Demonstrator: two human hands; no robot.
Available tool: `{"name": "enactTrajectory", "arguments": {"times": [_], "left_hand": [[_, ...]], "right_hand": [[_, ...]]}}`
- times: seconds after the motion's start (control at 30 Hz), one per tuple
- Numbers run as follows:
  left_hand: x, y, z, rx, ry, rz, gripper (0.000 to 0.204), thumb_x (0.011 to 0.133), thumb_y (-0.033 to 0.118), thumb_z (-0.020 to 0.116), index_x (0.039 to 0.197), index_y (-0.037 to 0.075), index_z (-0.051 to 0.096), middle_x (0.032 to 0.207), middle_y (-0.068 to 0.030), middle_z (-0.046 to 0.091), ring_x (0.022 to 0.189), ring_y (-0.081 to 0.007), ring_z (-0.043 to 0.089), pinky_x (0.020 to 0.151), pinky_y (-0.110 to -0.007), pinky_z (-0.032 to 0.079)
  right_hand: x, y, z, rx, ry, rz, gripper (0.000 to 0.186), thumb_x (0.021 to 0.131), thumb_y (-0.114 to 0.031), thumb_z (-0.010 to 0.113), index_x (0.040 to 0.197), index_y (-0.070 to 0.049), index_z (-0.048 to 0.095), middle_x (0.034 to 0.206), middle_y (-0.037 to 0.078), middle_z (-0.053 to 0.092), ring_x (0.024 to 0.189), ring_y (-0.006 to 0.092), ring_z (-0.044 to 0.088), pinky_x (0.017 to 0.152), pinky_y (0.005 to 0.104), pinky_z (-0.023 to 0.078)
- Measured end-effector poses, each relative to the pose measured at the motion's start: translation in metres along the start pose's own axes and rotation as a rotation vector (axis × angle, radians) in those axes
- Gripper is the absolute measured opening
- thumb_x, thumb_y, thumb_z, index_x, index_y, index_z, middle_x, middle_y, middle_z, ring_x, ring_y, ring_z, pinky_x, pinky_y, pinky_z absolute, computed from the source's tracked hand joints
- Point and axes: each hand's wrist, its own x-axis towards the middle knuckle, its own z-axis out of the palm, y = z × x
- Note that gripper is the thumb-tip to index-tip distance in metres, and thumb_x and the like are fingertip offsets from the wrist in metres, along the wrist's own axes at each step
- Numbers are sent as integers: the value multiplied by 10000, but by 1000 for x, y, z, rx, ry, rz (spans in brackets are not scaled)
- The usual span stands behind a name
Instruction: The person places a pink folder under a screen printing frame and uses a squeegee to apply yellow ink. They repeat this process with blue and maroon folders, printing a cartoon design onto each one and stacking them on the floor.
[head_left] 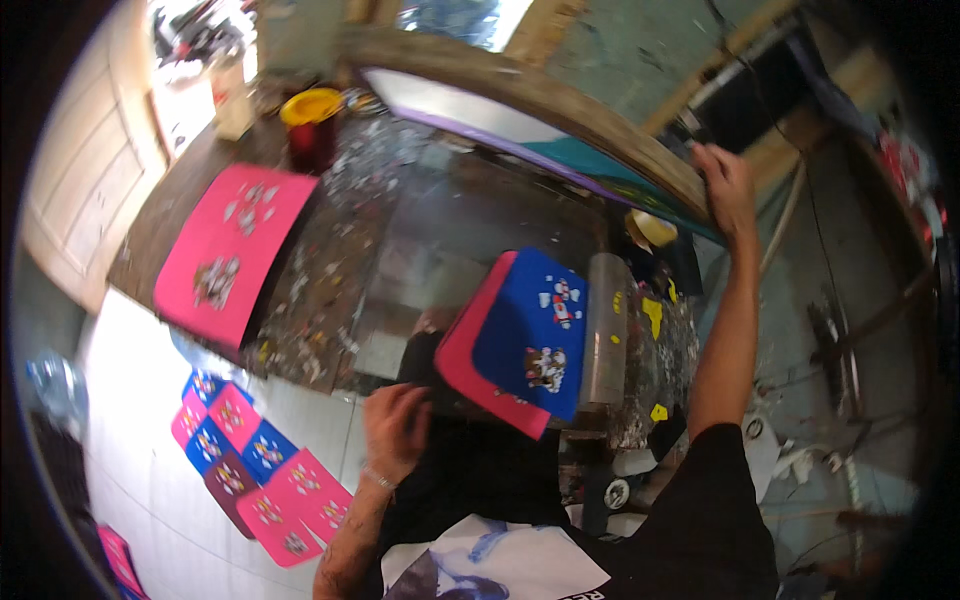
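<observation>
My right hand (728, 190) grips the edge of a raised wooden screen frame (620, 130) at the back right of the worktable. My left hand (395, 430), slightly blurred, hangs near the table's front edge with loosely bent fingers and nothing visible in them. Just right of it lies a blue sheet (520, 325) with printed cartoon figures, overlapping a pink sheet (458, 350) on a shiny board (410, 250). Another printed pink sheet (230, 250) lies at the table's left.
A red container (310, 140) with a yellow rim stands at the back left. Several pink, blue and maroon printed pieces (270, 460) are spread on the pale floor (150, 440). A water jug (58, 390) stands far left, beneath a wooden door (85, 190). Yellow scraps (652, 318) lie right.
</observation>
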Motion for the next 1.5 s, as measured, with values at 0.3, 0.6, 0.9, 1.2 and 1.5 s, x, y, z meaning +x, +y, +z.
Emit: {"name": "enactTrajectory", "arguments": {"times": [0.3,0.6,0.9,1.2,1.5], "left_hand": [[118,36,150,325,-739,527,833,927,642,569,1516,65,445,1627,-103,362,1545,-287,241,1253,-596,62],[145,13,107,398,-975,536,948,867,683,608,1562,84,372,1651,-83,328,1545,-321,243,1237,-616,119],[126,31,108,393,-917,480,966,841,679,642,1549,72,388,1633,-85,365,1535,-332,266,1241,-592,156],[137,82,117,85,-736,441,911,876,594,682,1519,8,412,1607,-147,387,1513,-321,315,1236,-573,177],[124,94,178,76,-721,865,518,856,419,743,1194,28,703,1273,-124,690,1303,-238,586,1211,-514,322]], "right_hand": [[22,8,-29,-17,-8,-33,654,931,-576,627,813,65,692,727,278,627,696,386,624,716,453,514],[31,-3,-55,145,-39,112,660,879,-469,641,644,145,584,577,297,553,511,356,534,580,478,460],[32,-6,-58,154,-101,146,643,885,-447,637,587,119,582,520,232,542,455,289,488,529,466,432],[31,-4,-59,192,-137,168,634,916,-453,630,617,104,594,535,223,526,477,294,474,552,463,427],[37,3,-47,172,-49,18,636,929,-448,627,662,127,578,556,263,505,520,339,483,598,474,440]]}}
